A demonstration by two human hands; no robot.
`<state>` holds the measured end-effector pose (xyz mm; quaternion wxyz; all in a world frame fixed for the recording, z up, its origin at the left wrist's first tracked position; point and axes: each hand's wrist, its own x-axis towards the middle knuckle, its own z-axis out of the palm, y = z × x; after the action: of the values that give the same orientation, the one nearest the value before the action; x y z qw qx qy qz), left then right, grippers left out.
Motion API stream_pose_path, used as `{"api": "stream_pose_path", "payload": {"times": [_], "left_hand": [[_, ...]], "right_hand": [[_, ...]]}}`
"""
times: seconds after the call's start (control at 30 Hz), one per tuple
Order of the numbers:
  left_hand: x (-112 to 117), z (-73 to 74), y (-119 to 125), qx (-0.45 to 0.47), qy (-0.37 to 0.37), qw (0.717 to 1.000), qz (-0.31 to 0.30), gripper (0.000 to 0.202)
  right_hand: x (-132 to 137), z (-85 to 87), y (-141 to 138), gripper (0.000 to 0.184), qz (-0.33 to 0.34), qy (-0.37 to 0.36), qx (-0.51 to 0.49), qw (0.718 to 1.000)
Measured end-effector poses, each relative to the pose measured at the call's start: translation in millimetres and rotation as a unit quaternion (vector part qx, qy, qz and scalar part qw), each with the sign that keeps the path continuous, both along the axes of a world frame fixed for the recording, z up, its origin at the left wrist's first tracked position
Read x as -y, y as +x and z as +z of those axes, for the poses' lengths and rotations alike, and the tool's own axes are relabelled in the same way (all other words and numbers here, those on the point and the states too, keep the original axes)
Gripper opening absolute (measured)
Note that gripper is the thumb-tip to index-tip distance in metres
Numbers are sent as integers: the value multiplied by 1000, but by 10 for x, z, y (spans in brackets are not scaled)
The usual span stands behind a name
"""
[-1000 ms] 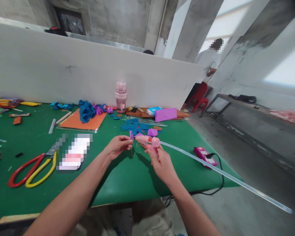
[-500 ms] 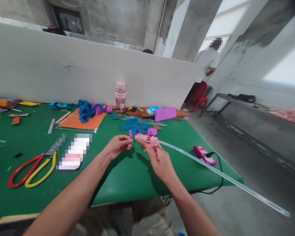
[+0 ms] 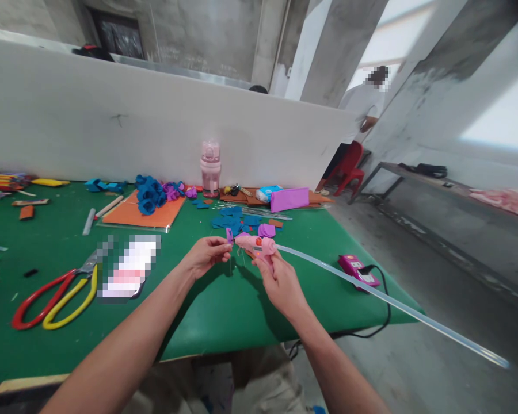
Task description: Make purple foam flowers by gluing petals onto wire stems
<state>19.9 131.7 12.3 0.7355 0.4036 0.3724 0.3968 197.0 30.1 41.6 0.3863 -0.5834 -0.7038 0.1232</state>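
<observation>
My left hand (image 3: 208, 256) pinches a small purple felt-like piece (image 3: 229, 236), with a thin wire or strand hanging below it. In my right hand (image 3: 280, 282) is a pink glue gun (image 3: 259, 247), its nozzle pointing left at the purple piece. Whether the tip touches the piece I cannot tell. A long clear glue stick (image 3: 371, 292) sticks out of the gun's back and reaches past the table edge. Just beyond my hands lie several blue cut pieces (image 3: 237, 221) and a few purple pieces (image 3: 266, 230).
Large scissors (image 3: 56, 299) and a blurred phone (image 3: 129, 267) lie left on the green table (image 3: 198, 328). An orange sheet (image 3: 125, 213) bears blue curled pieces (image 3: 150, 195). A pink bottle (image 3: 210, 169) stands by the white partition. A magenta plug box (image 3: 358, 271) with cable sits right. Another person (image 3: 358, 115) stands behind.
Both hands hold nearly the same pose, glue gun against the purple piece. The glue stick's far end has risen slightly; the whole view has shifted a little.
</observation>
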Motion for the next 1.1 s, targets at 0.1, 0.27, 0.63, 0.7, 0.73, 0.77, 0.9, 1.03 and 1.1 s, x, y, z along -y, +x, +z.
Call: {"api": "stream_pose_path", "payload": {"times": [0.1,0.27,0.63,0.7,0.73,0.77,0.9,1.03,1.1], "left_hand": [[-3,-6,-1,-3,1,1000,2,22],[-1,-5,0,-7,-1,1000,0,22],[-2,-20,1,-6,3,1000,-4,22],[0,-14,0,-5,3,1000,-5,22],[1,-11,0,-5,3,1000,-5,23],[2,-9,0,-6,3,1000,-4,23],[3,-13,2,-7,4,1000,-5,24],[2,-20,2,-12,5,1000,-4,23],[2,-18,2,-12,4,1000,-3,23]], "right_hand": [[5,9,13,36,-6,-15,6,1000],[-5,24,31,34,-13,-6,1,1000],[-15,24,21,32,-2,0,-4,1000],[-19,26,22,32,-1,-5,-4,1000],[-19,28,23,32,0,-9,-3,1000],[-18,30,24,33,1,-13,-2,1000],[-2,47,29,32,-5,-19,5,1000],[4,65,23,31,-8,-10,0,1000],[0,70,16,32,-6,-13,0,1000]]}}
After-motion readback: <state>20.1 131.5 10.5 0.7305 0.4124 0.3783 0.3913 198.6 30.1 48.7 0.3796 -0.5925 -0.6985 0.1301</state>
